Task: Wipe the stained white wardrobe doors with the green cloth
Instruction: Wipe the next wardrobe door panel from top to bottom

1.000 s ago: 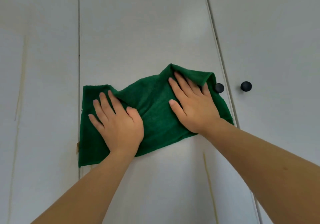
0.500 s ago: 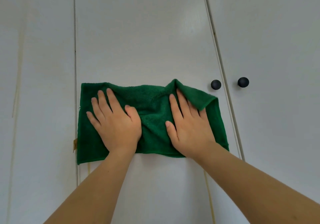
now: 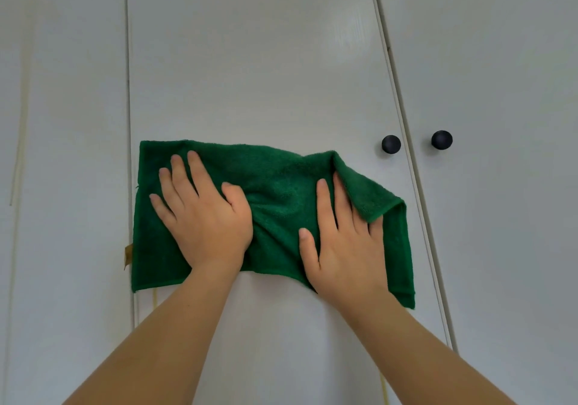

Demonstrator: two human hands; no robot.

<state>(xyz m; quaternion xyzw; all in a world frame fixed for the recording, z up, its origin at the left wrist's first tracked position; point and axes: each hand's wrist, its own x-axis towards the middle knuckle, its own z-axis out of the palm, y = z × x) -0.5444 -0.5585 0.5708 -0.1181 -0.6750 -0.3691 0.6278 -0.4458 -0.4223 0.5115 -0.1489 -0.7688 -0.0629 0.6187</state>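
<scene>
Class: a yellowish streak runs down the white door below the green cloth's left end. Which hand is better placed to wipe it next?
Probably the left hand: it presses the green terry cloth directly above the yellowish streak.

your left hand (image 3: 203,220) and right hand (image 3: 344,248) lie flat side by side on the cloth (image 3: 275,185), spread across the middle door (image 3: 250,60); two knobs (image 3: 391,144) sit right of it.

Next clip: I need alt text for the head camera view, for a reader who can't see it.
Two bare hands, left hand and right hand, press a green cloth flat against a white wardrobe door; the cloth's upper right corner folds over the right fingers. Two round black knobs sit to the right, one on each side of a door gap, and faint yellowish streaks mark the left panel.
</scene>
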